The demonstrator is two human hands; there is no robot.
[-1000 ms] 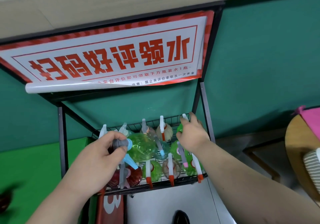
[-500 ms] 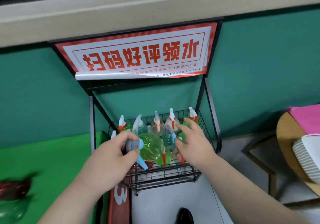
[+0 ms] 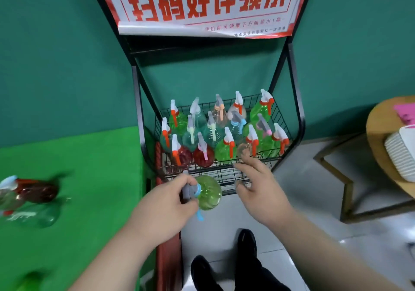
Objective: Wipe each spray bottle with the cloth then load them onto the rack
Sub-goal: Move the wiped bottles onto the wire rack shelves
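**Green bottle held at the rack's front**

A teal wall (image 3: 56,54) runs behind the black wire rack (image 3: 300,120). A bright green table (image 3: 85,178) butts against the rack's left side, and grey floor tiles (image 3: 310,178) lie to its right. Farther right of the rack stands a round wooden table (image 3: 375,138) carrying a stack of white ridged dishes (image 3: 399,156). A red-and-white sign (image 3: 202,3) tops the rack.

The rack's basket is packed with upright spray bottles (image 3: 229,149), green, teal, clear, and 2 red ones at its front left. On the green table, well left of the rack, lie at least 2 blurred bottles (image 3: 38,192).

Just in front of the basket, the left hand (image 3: 166,205) has its fingers curled around the spray head of a green spray bottle (image 3: 208,192) tipped sideways. The right hand (image 3: 260,189) hovers beside it, fingers spread and empty.
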